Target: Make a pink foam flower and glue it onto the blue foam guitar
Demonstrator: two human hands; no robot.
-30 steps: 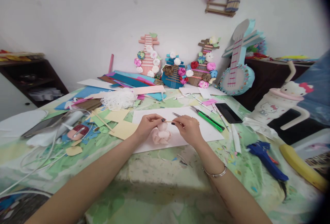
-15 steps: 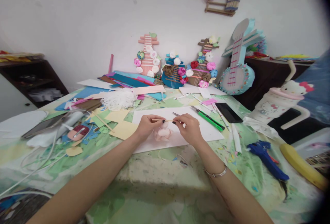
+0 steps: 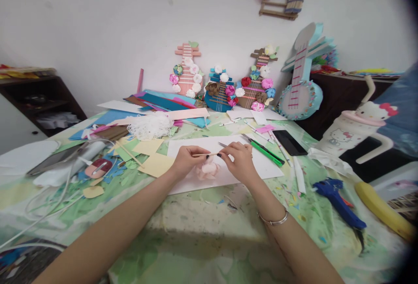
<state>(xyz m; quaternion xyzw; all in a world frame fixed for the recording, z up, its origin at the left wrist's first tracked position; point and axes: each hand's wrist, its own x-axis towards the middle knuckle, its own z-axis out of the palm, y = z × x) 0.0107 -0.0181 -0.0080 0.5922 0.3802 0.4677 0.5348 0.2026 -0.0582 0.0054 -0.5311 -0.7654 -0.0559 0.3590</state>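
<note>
Pale pink paper, crumpled into a flower [image 3: 207, 171], sits below my fingers over the white sheet [image 3: 263, 164]; its upper part is blurred and partly covered, and I cannot tell whether it touches the thin stick [image 3: 205, 155] above it. Stick runs roughly level between my hands, both ends lost behind fingers. Left hand [image 3: 186, 160]: narrow, thumb and fingertips pinched on the stick. Right hand [image 3: 241, 162]: also narrow, thumb and forefinger closed on the stick's other end, remaining fingers curled. A silver pointed tip [image 3: 222, 144] shows beside the right fingers; the rest is hidden by that hand, so I cannot tell whether I grip it. Green cutter [image 3: 266, 152] lies right of that hand, partly on the sheet, with a black phone [image 3: 289, 143] beyond. Yellow paper [image 3: 156, 165] lies by my left wrist, tangled white string [image 3: 151, 126] farther back. Wall hanging [image 3: 277, 15] is cut off at the top; the banana [image 3: 380, 207], beside the blue glue gun [image 3: 339, 205], runs into dark blur at the right edge. Both forearms leave view at the bottom.
</note>
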